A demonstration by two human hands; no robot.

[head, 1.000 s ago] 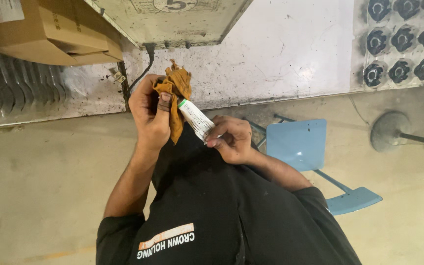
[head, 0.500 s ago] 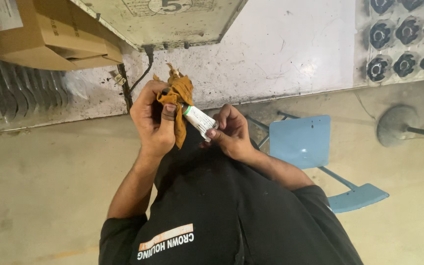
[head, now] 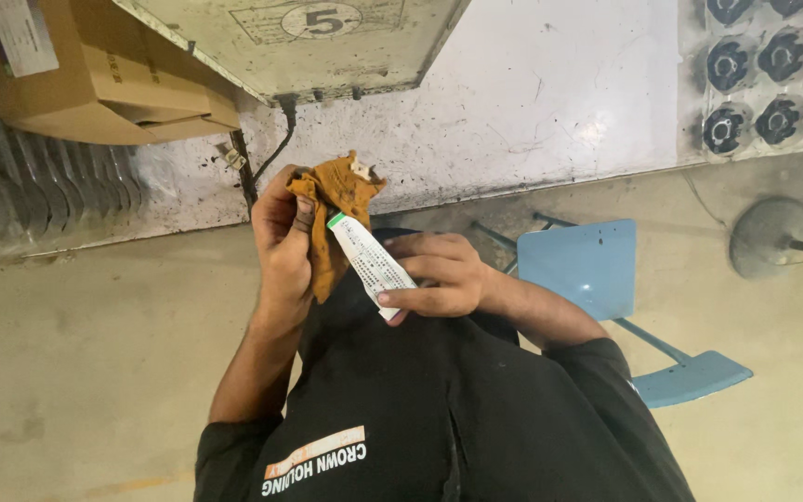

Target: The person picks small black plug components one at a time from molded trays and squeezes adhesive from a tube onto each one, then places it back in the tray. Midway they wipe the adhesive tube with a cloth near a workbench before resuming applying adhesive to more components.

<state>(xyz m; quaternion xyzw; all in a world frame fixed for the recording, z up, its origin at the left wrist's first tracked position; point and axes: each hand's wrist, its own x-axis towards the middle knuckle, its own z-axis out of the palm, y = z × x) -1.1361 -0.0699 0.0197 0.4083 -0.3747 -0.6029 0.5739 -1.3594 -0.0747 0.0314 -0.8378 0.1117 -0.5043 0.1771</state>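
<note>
Holding one orange-brown rag (head: 336, 200) bunched in your left hand (head: 281, 246); right hand (head: 439, 277) grips one white tube (head: 369, 263), green cap end touching rag. Cap apparently on; nothing visibly squeezed out. Nearby: one cardboard box (head: 95, 79), one blue chair (head: 597, 279).
</note>
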